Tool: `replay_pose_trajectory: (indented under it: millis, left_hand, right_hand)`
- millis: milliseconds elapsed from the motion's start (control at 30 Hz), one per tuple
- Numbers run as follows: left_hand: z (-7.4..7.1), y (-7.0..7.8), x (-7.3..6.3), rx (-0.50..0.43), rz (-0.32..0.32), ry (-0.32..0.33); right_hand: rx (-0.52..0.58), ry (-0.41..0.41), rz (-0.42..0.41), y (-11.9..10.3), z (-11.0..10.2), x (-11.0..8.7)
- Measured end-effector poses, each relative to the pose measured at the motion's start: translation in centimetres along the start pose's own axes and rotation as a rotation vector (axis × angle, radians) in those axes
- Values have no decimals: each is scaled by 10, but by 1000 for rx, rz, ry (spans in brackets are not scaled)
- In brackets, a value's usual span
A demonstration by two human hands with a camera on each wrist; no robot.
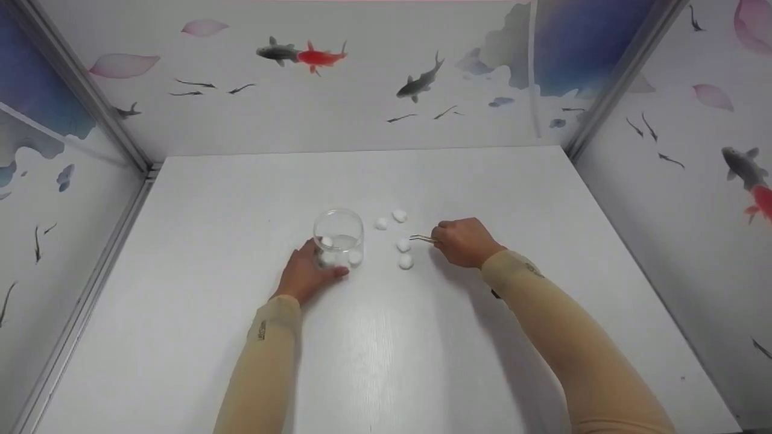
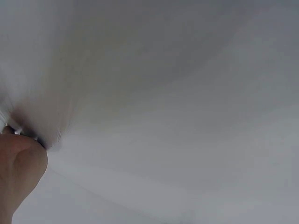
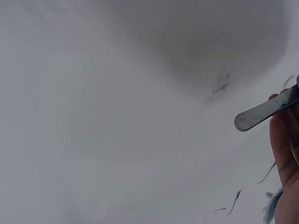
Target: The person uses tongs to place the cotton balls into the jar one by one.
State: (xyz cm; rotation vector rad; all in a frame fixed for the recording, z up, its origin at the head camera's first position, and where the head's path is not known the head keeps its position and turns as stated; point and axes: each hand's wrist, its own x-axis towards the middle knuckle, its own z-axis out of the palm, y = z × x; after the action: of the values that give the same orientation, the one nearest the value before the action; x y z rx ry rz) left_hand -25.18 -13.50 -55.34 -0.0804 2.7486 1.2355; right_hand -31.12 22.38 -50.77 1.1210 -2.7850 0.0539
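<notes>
A clear round jar (image 1: 362, 234) stands on the white table with several white cotton balls (image 1: 327, 259) inside. My left hand (image 1: 306, 274) holds it from the left, fingers behind its side and thumb at its front. In the left wrist view only part of that hand (image 2: 21, 168) shows, at the lower left edge. My right hand (image 1: 467, 241) grips metal tweezers (image 1: 424, 239), tips pointing left. Those tips are just beside a loose cotton ball (image 1: 403, 245); whether they touch it I cannot tell. The tweezers' rounded back end (image 3: 257, 116) sticks out of the hand in the right wrist view.
More loose cotton balls lie right of the jar: one nearer me (image 1: 406, 261) and two farther back, a left one (image 1: 382, 223) and a right one (image 1: 399, 216). Panels printed with fish and petals (image 1: 362, 120) enclose the white tabletop (image 1: 374, 361) at the back and sides.
</notes>
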Motion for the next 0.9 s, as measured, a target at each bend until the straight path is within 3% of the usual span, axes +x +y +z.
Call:
replay_pose_trajectory:
  millis: [533, 900]
  left_hand:
    - [1, -2, 2, 12, 9, -3]
    - [0, -1, 2, 1, -4, -6]
  right_hand:
    - [-5, 12, -6, -1, 8, 2]
    - [2, -26, -34, -7, 9, 5]
